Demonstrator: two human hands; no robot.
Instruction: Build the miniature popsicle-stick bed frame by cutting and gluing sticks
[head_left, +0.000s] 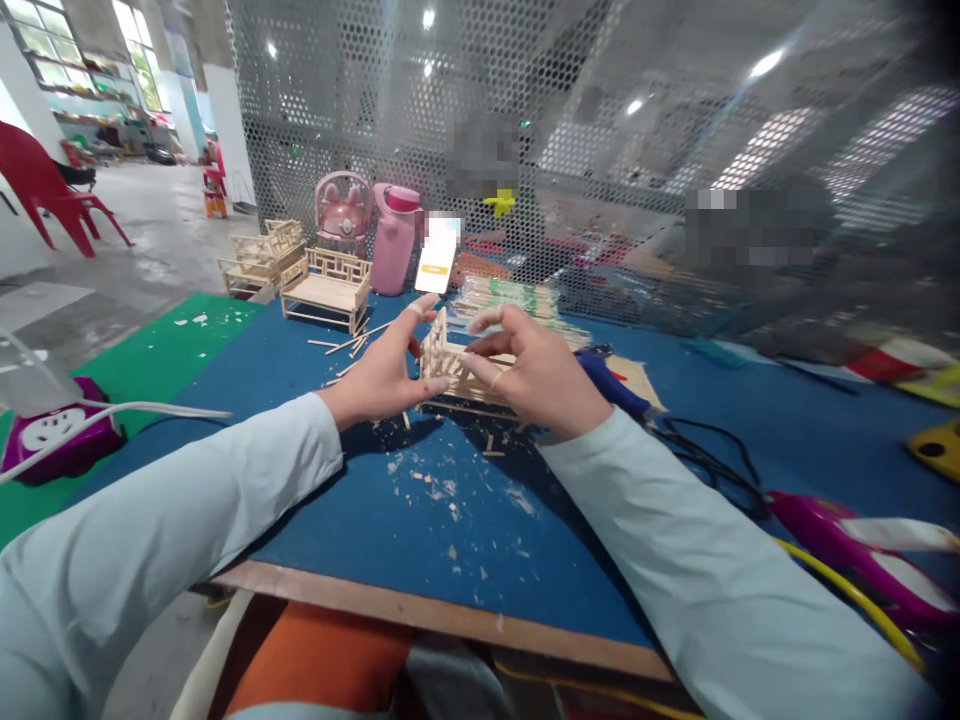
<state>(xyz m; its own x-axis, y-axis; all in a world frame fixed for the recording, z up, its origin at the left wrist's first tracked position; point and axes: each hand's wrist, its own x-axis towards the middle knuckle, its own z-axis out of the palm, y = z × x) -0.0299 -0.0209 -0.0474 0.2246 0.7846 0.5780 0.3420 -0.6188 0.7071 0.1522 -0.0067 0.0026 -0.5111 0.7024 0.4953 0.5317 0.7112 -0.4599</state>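
A miniature bench made of thin pale wooden sticks stands on the blue table between my hands. My left hand is closed around the bench's left end, thumb in front and fingers behind the upright side frame. From the other side, my right hand has its thumb and a bent finger pinched together at the bench's inner part; its index finger arches above. The right hand hides much of the bench's right side, and any small stick in that pinch cannot be made out. Just right of this hand lies a blue glue gun.
Finished miniature benches stand at the back left, near a pink bottle and a lit phone. Loose sticks and bundled sticks lie behind my hands. A black cable and purple power strips flank the work area.
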